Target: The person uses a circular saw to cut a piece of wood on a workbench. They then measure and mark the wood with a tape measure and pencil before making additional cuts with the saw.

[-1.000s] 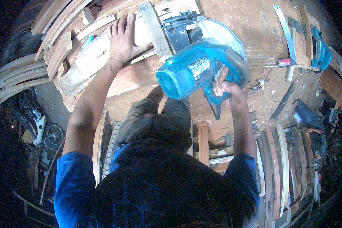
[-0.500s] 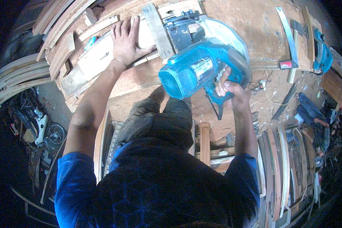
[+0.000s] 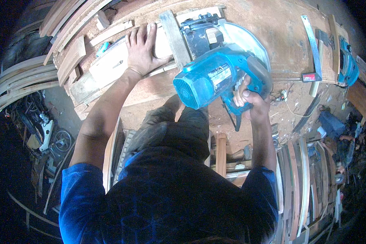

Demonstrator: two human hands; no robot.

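Observation:
My right hand is wrapped round the rear handle of a blue circular saw. The saw's base and pale guard rest over the far side of the workbench. Left of the saw base, a short grey wooden strip lies crosswise over a pale board. My left hand lies flat on that board, fingers spread and thumb stretched to the strip. The saw body hides its blade and whatever is under it.
A metal try square and a blue power tool lie at the bench's right end. Offcuts and long planks are on the left. More timber is stacked at lower right. A pale cord crosses the floor.
The whole view has shifted a little, so everything sits slightly lower and to the right. Both hands and the saw keep about the same places relative to the board.

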